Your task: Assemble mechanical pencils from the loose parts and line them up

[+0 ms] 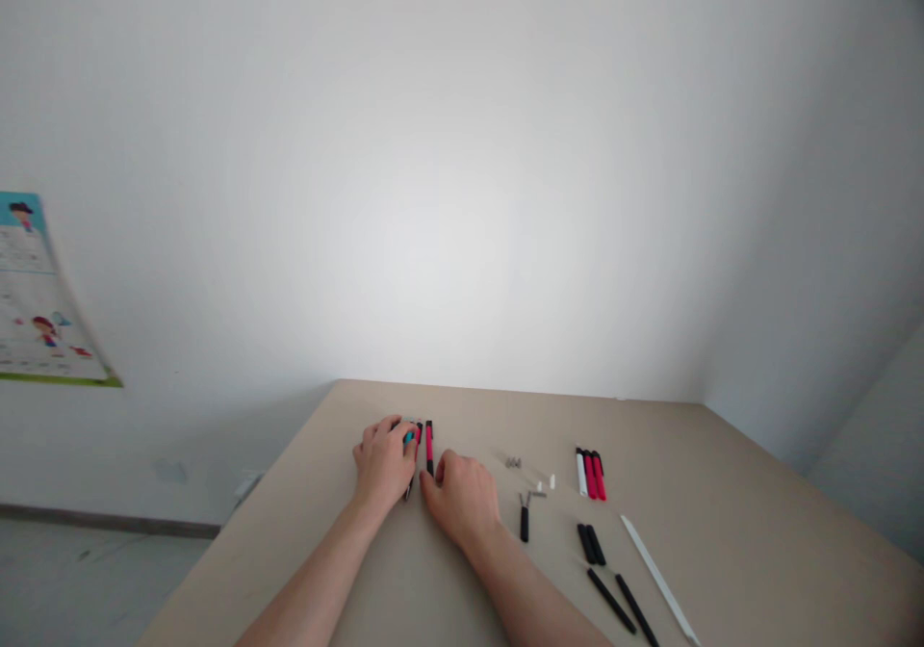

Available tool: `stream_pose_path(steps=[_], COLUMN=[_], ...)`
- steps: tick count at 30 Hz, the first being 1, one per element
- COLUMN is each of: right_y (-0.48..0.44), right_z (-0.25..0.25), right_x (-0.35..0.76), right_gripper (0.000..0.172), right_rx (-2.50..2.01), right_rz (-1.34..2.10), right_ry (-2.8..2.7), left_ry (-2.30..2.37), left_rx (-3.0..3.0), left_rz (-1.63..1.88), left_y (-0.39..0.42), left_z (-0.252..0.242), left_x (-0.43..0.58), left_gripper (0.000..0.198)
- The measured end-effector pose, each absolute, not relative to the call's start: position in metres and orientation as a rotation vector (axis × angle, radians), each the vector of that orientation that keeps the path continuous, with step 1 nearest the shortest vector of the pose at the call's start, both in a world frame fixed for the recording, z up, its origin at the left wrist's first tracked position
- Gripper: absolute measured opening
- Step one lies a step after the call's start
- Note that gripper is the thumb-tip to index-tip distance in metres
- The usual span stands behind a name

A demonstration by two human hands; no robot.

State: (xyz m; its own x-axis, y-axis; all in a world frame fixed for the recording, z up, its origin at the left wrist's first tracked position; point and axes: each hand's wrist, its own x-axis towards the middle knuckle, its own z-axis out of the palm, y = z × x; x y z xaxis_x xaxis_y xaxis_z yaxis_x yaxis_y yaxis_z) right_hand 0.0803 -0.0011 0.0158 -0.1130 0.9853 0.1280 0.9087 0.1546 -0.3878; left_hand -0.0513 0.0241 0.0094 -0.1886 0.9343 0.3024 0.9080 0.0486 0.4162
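My left hand (386, 461) lies palm down at the far left of the table, its fingers curled over a few pens. A red and black pen (417, 435) shows past its fingertips, with a bit of blue beside it; the rest is hidden under the hand. Just to the right, another red and black pen (429, 443) points away from me. My right hand (463, 495) is closed, with thumb and forefinger at that pen's near end. Whatever lies under its curled fingers is hidden.
On the beige table (404, 589), right of my hands, are small springs (513, 462), white bits (552, 481), a black-handled piece (525, 522), three capped pen barrels (591, 474), short black tubes (590, 543), longer black rods (610, 601) and a white strip (656, 575). A wall stands behind.
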Motion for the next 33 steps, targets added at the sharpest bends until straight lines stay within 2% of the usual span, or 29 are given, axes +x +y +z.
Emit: stream_pose_path(steps=[7,20,33], right_y=[-0.003,-0.005,-0.006], right_z=[0.013,0.014,0.022], right_x=[0.079,0.080,0.091], right_gripper=[0.021,0.018,0.024], right_rx=[-1.730,-1.638,-1.542], right_rz=[0.287,0.325,0.315], right_ry=[-2.141,-2.179,-2.198], left_ry=[2.248,2.195,2.219], left_rx=[1.995,2.104,2.115], left_rz=[0.694,0.552,0.584], left_y=[0.023,0.021,0.020], left_z=[0.010,0.007,0.008], left_x=[-0.049,-0.047,-0.050], left_gripper=[0.029,0.026,0.028])
